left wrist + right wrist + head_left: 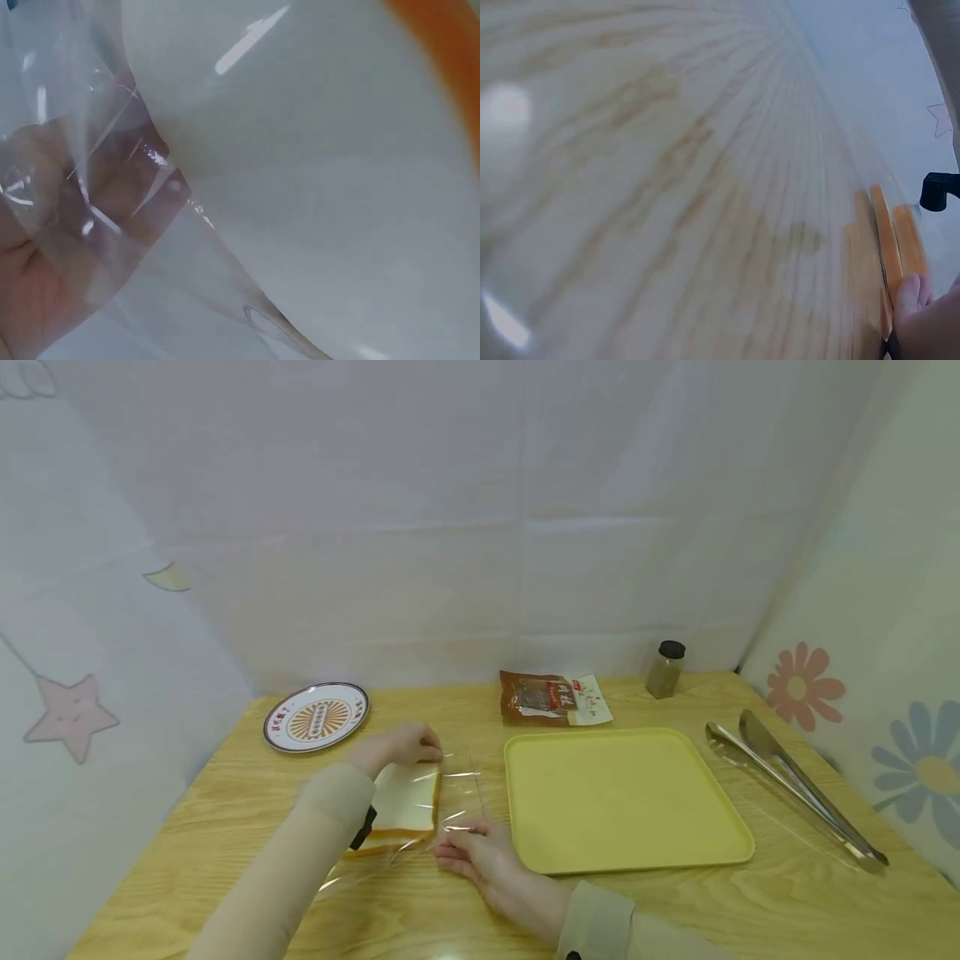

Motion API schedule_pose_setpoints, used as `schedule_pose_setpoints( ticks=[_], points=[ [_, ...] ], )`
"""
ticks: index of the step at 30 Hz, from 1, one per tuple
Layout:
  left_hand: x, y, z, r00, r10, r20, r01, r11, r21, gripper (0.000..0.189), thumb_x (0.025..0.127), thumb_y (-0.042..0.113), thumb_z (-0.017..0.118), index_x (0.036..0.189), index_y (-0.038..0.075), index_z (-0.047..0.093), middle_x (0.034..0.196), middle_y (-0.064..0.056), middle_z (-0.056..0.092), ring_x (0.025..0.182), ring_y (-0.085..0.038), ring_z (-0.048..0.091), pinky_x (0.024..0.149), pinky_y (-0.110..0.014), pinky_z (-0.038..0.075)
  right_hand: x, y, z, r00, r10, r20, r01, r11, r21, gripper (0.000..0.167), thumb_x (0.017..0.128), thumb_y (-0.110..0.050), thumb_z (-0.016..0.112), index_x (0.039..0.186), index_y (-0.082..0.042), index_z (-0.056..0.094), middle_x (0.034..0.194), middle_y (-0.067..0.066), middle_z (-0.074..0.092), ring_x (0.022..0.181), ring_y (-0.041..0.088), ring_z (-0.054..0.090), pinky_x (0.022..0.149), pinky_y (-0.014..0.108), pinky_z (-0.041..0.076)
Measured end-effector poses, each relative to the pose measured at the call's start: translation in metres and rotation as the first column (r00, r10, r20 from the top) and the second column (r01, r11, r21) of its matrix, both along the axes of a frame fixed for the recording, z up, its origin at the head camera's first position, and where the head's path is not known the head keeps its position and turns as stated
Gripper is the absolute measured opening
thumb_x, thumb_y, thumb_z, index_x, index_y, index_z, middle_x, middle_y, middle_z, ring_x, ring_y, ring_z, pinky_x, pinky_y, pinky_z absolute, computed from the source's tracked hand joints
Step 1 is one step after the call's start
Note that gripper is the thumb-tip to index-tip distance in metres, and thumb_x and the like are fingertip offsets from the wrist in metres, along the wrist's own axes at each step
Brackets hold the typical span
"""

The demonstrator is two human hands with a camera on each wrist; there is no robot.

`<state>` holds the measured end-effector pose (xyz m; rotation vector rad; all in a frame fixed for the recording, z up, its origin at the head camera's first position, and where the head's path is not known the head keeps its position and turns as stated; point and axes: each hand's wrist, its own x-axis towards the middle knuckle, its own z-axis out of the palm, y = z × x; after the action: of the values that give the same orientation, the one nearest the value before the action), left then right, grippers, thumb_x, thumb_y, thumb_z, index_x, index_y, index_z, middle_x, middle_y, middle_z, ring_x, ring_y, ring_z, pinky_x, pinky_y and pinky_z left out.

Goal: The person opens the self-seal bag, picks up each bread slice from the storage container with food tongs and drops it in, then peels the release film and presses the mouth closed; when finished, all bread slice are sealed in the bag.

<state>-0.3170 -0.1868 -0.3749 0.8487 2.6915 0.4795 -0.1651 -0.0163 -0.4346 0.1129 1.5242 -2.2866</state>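
Observation:
Two slices of white bread (405,797) with orange-brown crusts lie stacked inside a clear plastic bag (459,789) on the table. At the far right corner of the bread, my left hand (408,746) pinches the bag's edge with curled fingers. My right hand (491,862) pinches the near side of the bag's loose end, just right of the bread. In the left wrist view, clear film crosses in front of the left hand (82,187), beside the pale face of the bread (322,165). The crust edges (889,232) show beside the right fingers in the right wrist view.
A yellow tray (626,802) lies right of my right hand. Behind stand a round patterned plate (281,727), a brown food packet (532,697) and a black-capped jar (663,672). Metal tongs (795,793) and a dark-bladed knife (765,739) lie at the right.

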Motion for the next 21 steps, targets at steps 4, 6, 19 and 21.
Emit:
schedule_pose_setpoints(
  ticks=[4, 6, 19, 21],
  points=[
    [0.003, -0.006, 0.004, 0.999, 0.004, -0.048, 0.000, 0.998, 0.070, 0.013, 0.089, 0.006, 0.062, 0.084, 0.000, 0.072, 0.077, -0.007, 0.070, 0.062, -0.006, 0.054, 0.057, -0.016, 0.045, -0.002, -0.001, 0.000, 0.999, -0.023, -0.024, 0.023, 1.000, -0.012, 0.007, 0.093, -0.001, 0.052, 0.097, 0.004, 0.051, 0.080, 0.005, 0.062, 0.072, 0.012, 0.065, 0.078, 0.031, 0.059],
    [0.005, -0.009, 0.006, 0.998, 0.010, -0.063, -0.003, 0.994, 0.106, 0.012, 0.087, 0.007, 0.065, 0.082, 0.000, 0.073, 0.077, -0.008, 0.071, 0.062, -0.006, 0.055, 0.057, -0.017, 0.047, -0.003, -0.001, -0.001, 0.999, -0.038, -0.038, 0.037, 0.999, -0.012, 0.007, 0.093, -0.003, 0.052, 0.095, 0.003, 0.053, 0.079, 0.004, 0.062, 0.070, 0.012, 0.065, 0.077, 0.032, 0.059],
    [0.021, -0.035, 0.029, 0.980, 0.165, -0.109, -0.130, 0.952, 0.276, 0.016, 0.090, 0.015, 0.063, 0.091, 0.003, 0.073, 0.082, -0.008, 0.073, 0.076, -0.013, 0.066, 0.072, -0.028, 0.056, -0.022, 0.015, 0.018, 0.940, -0.101, -0.326, 0.165, 0.970, 0.177, 0.016, 0.090, 0.000, 0.058, 0.095, 0.015, 0.058, 0.082, 0.018, 0.067, 0.068, 0.012, 0.067, 0.074, 0.035, 0.060],
    [0.028, -0.040, 0.037, 0.970, 0.219, -0.101, -0.174, 0.925, 0.337, 0.017, 0.091, 0.016, 0.063, 0.094, 0.002, 0.073, 0.086, -0.010, 0.073, 0.079, -0.017, 0.068, 0.073, -0.031, 0.058, -0.027, 0.020, 0.028, 0.914, -0.108, -0.392, 0.202, 0.957, 0.208, 0.016, 0.090, -0.001, 0.058, 0.094, 0.015, 0.058, 0.084, 0.021, 0.067, 0.068, 0.012, 0.066, 0.075, 0.037, 0.060]
  ],
)
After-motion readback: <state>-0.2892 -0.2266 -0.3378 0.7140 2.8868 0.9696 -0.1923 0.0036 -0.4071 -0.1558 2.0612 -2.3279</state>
